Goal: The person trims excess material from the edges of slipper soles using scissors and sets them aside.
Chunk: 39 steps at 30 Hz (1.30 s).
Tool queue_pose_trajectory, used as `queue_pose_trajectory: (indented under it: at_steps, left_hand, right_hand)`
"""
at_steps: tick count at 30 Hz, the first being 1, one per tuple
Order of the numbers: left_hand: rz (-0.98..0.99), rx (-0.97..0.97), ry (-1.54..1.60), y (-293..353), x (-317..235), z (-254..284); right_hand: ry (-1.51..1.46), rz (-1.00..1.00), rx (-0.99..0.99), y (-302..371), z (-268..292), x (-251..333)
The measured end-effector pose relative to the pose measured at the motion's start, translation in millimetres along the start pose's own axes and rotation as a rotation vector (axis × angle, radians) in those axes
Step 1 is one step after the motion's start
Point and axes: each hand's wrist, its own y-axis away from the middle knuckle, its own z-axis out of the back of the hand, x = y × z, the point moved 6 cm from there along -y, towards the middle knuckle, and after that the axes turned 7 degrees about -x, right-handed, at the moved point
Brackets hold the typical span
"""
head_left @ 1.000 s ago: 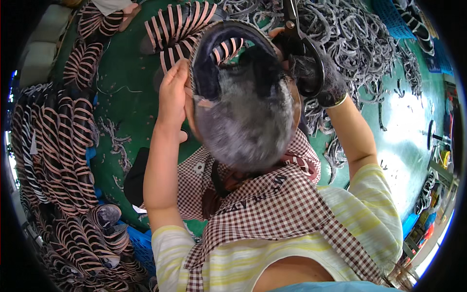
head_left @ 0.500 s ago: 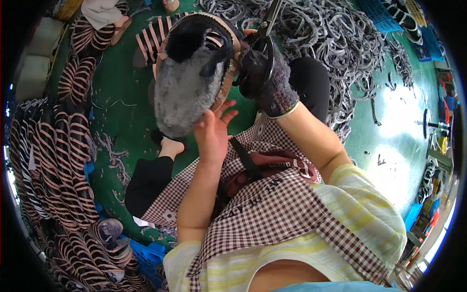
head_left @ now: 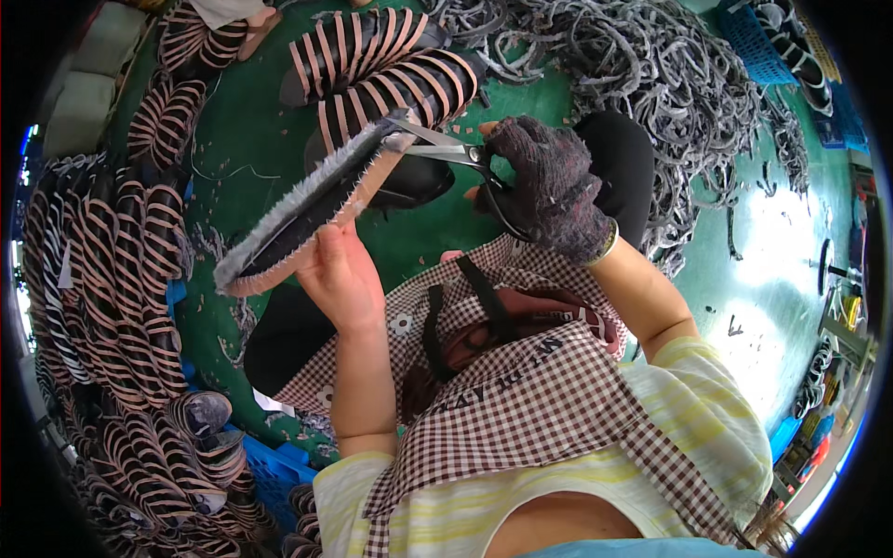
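My bare left hand (head_left: 344, 279) grips a slipper (head_left: 312, 242) by its tan, stitched edge. The slipper is tilted on its side, with grey plush along one edge and a dark band between plush and stitching. A dark knitted glove covers my right hand (head_left: 553, 186), which is closed round the black handles of a pair of scissors (head_left: 456, 152). The scissor blades are parted at the slipper's upper right end, where they touch or overlap its edge. My right fingers are partly hidden behind the handles and glove.
Two rows of nested black slippers with pink edges (head_left: 363, 51) lie on the green floor ahead. Grey fluffy strips (head_left: 642, 74) are heaped at the far right. Stacks of striped-looking slippers (head_left: 102, 298) line the left side, beside a blue crate (head_left: 279, 484).
The slipper has turned from showing its plush face to its stitched side and moved lower left. The scissors have swung down from pointing up, their blades now at its end.
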Motion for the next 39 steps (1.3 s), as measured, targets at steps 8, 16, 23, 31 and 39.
queue_pose_trajectory:
  at_steps: [8, 16, 23, 31, 39]
  left_hand:
    - [-0.043, 0.080, -0.129, 1, -21, 6]
    - [0.225, 0.120, -0.076, -7, -28, 28]
    - [0.349, 0.102, -0.069, 0, -25, 13]
    - [0.415, 0.213, -0.181, 9, -9, 8]
    - [0.342, 0.411, -0.595, 14, -9, -18]
  right_hand:
    - [-0.046, -0.136, 0.290, 5, -5, -7]
    - [-0.154, 0.301, 0.279, -22, 4, 14]
    - [-0.178, 0.182, 0.487, -9, -7, 25]
    - [-0.129, 0.222, 0.299, -14, 0, 38]
    - [-0.183, 0.147, 0.296, -17, -1, 48]
